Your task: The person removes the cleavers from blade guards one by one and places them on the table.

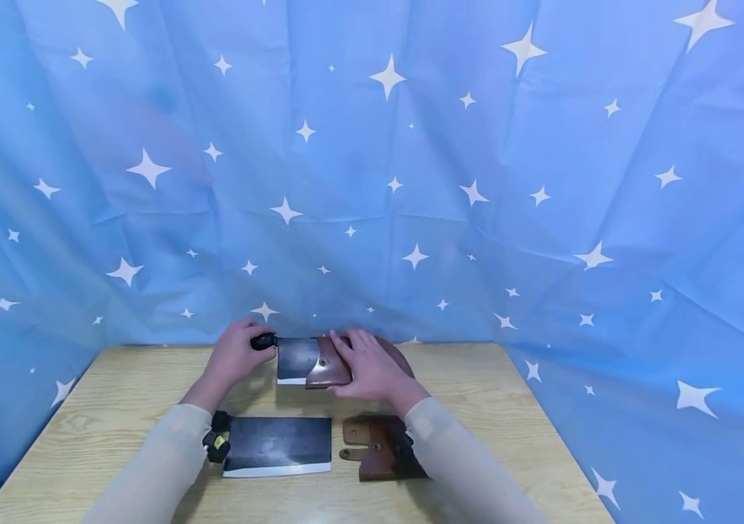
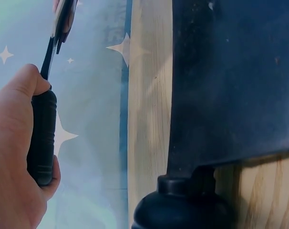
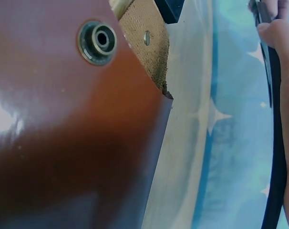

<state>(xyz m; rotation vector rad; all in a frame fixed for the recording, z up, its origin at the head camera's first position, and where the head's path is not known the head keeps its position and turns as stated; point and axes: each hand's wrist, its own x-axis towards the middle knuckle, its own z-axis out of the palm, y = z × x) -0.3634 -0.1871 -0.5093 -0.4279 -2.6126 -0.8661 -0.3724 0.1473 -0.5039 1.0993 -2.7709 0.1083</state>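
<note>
My left hand (image 1: 236, 356) grips the black handle (image 2: 43, 138) of a cleaver, with the thumb near the blade end. The cleaver's dark blade (image 1: 296, 356) points right and is partly covered by a brown leather sheath (image 1: 329, 371) with a metal snap. Over that sheath lies my right hand (image 1: 368, 367), holding it with fingers on its face; part of its grip is hidden. Nearer me, a second cleaver (image 1: 280, 444) lies flat, its handle (image 2: 182, 210) mostly hidden under my left wrist in the head view.
A second brown leather sheath (image 1: 385, 458) lies right of the flat cleaver, its straps (image 1: 354, 435) unfastened and pointing left. My right sleeve partly covers it. The wooden table (image 1: 496, 429) ends at the back against a blue star-patterned curtain (image 1: 359, 182).
</note>
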